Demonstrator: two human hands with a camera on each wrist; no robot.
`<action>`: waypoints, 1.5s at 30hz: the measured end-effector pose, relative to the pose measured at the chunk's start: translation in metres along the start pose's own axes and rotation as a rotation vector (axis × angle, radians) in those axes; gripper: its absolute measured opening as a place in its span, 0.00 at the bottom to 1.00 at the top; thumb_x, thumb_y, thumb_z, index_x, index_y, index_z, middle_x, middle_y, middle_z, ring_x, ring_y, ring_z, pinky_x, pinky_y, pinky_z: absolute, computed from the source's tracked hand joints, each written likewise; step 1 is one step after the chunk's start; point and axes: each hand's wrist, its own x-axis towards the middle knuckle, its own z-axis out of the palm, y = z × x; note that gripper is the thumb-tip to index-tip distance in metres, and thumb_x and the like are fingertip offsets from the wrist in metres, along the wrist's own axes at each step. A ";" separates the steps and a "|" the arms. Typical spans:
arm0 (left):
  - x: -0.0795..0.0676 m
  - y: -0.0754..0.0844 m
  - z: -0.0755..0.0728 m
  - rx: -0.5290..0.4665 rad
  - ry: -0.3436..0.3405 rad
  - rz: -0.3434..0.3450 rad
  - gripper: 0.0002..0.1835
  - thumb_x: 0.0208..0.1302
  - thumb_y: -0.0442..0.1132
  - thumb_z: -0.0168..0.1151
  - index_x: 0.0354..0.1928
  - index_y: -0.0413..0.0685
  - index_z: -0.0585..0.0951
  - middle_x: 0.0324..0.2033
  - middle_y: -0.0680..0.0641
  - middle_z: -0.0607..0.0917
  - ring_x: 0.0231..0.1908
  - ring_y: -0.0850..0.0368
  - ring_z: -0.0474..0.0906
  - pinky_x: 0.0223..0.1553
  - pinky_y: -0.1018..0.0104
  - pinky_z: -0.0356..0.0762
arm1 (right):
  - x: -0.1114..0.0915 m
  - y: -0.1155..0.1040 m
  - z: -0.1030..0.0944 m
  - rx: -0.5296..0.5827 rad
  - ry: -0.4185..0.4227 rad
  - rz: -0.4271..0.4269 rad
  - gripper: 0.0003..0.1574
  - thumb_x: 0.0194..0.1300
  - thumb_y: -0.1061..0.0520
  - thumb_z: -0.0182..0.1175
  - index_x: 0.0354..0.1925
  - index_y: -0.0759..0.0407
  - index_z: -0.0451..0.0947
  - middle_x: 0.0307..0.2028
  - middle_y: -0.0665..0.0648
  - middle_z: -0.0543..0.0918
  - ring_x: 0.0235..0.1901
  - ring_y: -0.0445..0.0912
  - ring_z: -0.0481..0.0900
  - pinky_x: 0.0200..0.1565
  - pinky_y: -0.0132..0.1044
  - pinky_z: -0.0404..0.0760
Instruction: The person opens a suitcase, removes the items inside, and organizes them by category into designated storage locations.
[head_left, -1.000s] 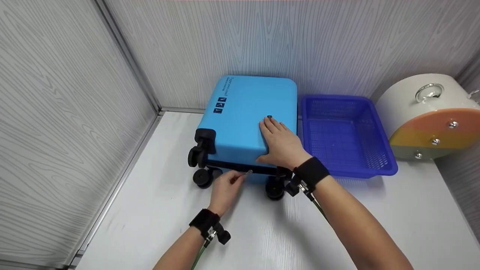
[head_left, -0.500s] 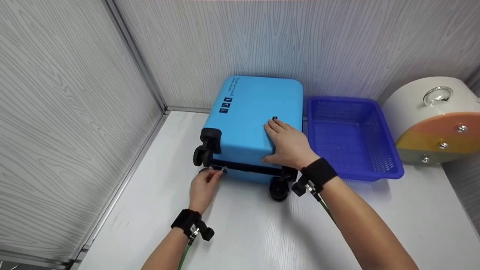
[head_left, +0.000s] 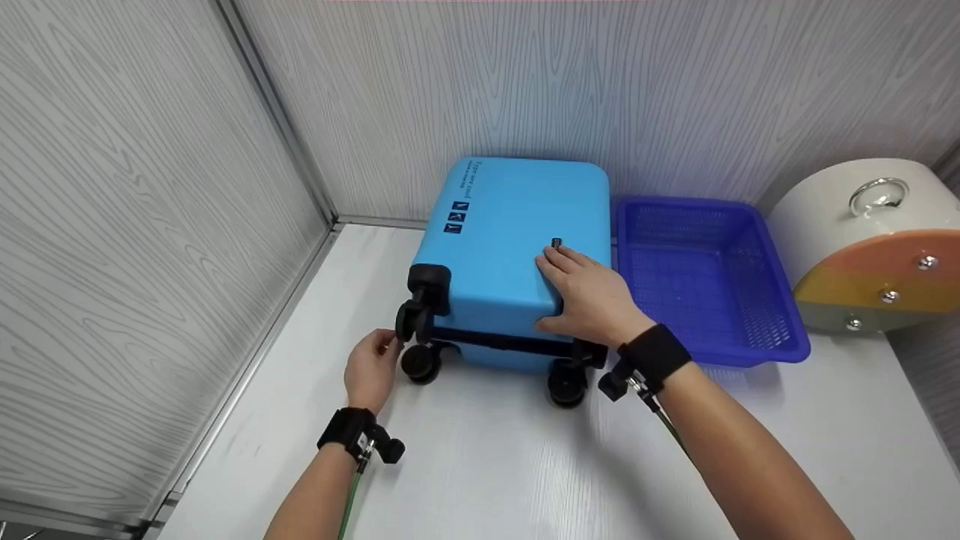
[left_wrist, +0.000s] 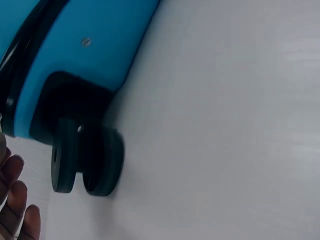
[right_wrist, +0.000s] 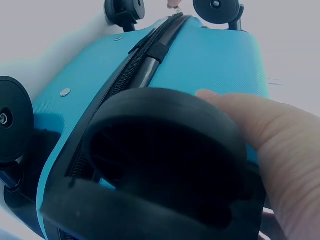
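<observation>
The left hand, pinching the zipper pull, has slid to the near left corner of the blue hard-shell suitcase beside the basket; the wheeled end looks traversed, the right hand steadying it, fingers extended

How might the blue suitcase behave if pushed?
The blue suitcase looks stiff, given its smooth moulded shell. Lying flat, it seems unlikely to tip. Its wheels jut from one end, so it would probably slide, not roll.
</observation>
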 end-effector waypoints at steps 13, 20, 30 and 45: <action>0.078 0.011 -0.021 0.033 -0.243 0.015 0.15 0.74 0.51 0.63 0.48 0.49 0.88 0.40 0.47 0.87 0.40 0.49 0.80 0.40 0.57 0.74 | -0.005 -0.003 -0.003 0.024 -0.016 0.035 0.67 0.55 0.32 0.75 0.79 0.58 0.57 0.78 0.62 0.58 0.76 0.59 0.55 0.73 0.53 0.60; 0.103 0.014 -0.028 0.064 -0.333 0.025 0.16 0.74 0.50 0.61 0.49 0.47 0.88 0.44 0.46 0.88 0.47 0.48 0.82 0.48 0.51 0.76 | 0.000 -0.010 -0.002 0.024 -0.020 0.017 0.67 0.55 0.32 0.75 0.79 0.60 0.56 0.77 0.63 0.58 0.77 0.59 0.54 0.73 0.52 0.59; 0.101 0.039 -0.033 0.024 -0.333 0.042 0.24 0.80 0.46 0.50 0.69 0.39 0.76 0.63 0.36 0.79 0.63 0.40 0.74 0.63 0.46 0.71 | -0.004 -0.007 -0.003 0.048 -0.003 0.048 0.68 0.54 0.32 0.76 0.79 0.61 0.57 0.77 0.64 0.58 0.77 0.59 0.54 0.74 0.51 0.57; 0.051 0.143 -0.049 0.372 -0.505 0.565 0.55 0.66 0.71 0.59 0.82 0.49 0.49 0.81 0.43 0.45 0.79 0.43 0.34 0.77 0.45 0.36 | -0.015 -0.016 -0.001 0.138 0.014 0.079 0.59 0.67 0.29 0.63 0.80 0.59 0.54 0.79 0.61 0.55 0.78 0.57 0.50 0.75 0.52 0.53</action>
